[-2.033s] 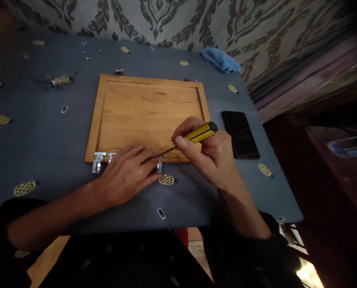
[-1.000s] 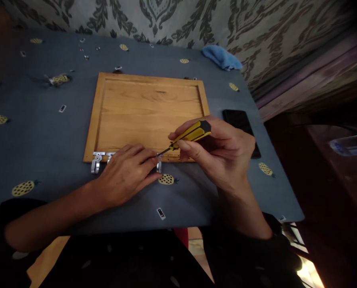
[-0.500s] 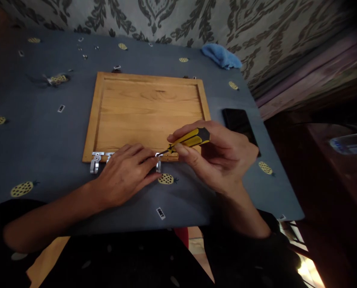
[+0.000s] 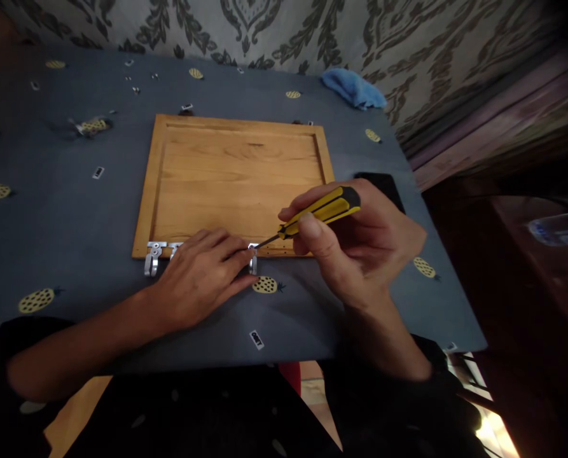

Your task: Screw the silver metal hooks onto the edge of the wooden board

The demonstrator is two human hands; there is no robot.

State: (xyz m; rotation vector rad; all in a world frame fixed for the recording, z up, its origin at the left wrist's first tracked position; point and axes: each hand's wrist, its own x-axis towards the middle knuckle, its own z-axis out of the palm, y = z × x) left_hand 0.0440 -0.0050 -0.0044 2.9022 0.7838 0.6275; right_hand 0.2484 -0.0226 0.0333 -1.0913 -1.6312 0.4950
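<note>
Right hand: pinching driver — drawn slightly back, perhaps between turns
Left hand: over board at near edge — hold on hook unclear

The left hand partly hides a hook on the board; right of the board, a phone is mostly hidden; beyond the board, tiny bits are indistinct.
</note>
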